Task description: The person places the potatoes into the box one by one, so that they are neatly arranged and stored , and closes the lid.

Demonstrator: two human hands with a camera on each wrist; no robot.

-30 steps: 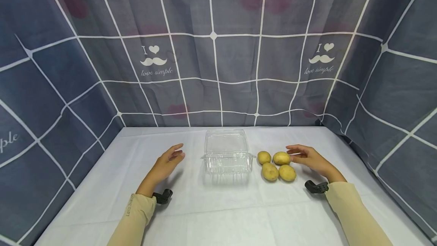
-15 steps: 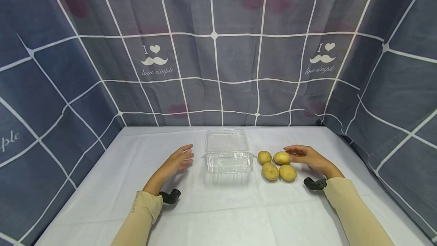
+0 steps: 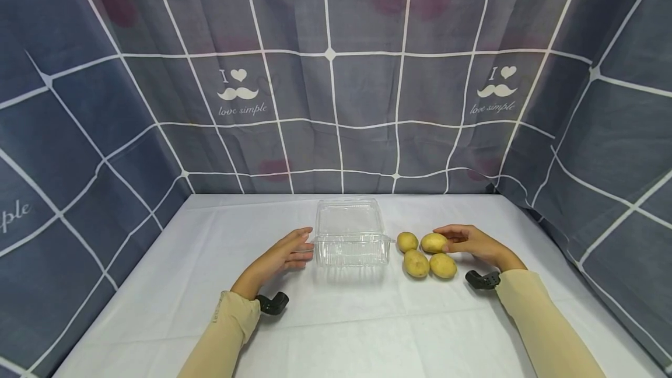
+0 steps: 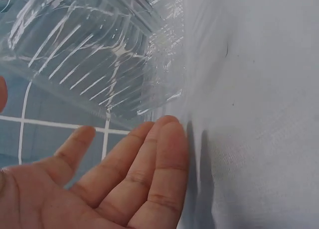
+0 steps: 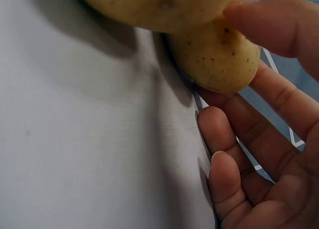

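Note:
A clear plastic clamshell box [image 3: 352, 252] stands mid-table, its lid [image 3: 349, 217] raised at the back. My left hand [image 3: 287, 254] is at the box's left side, fingers straight; in the left wrist view the fingertips [image 4: 170, 134] come close to its ribbed wall, and contact is hard to tell. To the right of the box sit several yellow potatoes [image 3: 416, 263] in a tight group. My right hand [image 3: 475, 244] has thumb and fingers around the back right potato [image 5: 217, 59], which still rests on the cloth. A nearer potato [image 5: 159, 7] partly covers it in the right wrist view.
White cloth [image 3: 357, 325] covers the table. Dark grey checked curtains [image 3: 362, 92] rise behind it and along both sides. A black wrist device [image 3: 273, 303] sits on the left wrist, and another [image 3: 482, 280] on the right.
My left hand has moved right, up to the side of the box. My right hand has shifted slightly left, further around the back right potato. Box and potatoes have stayed in place.

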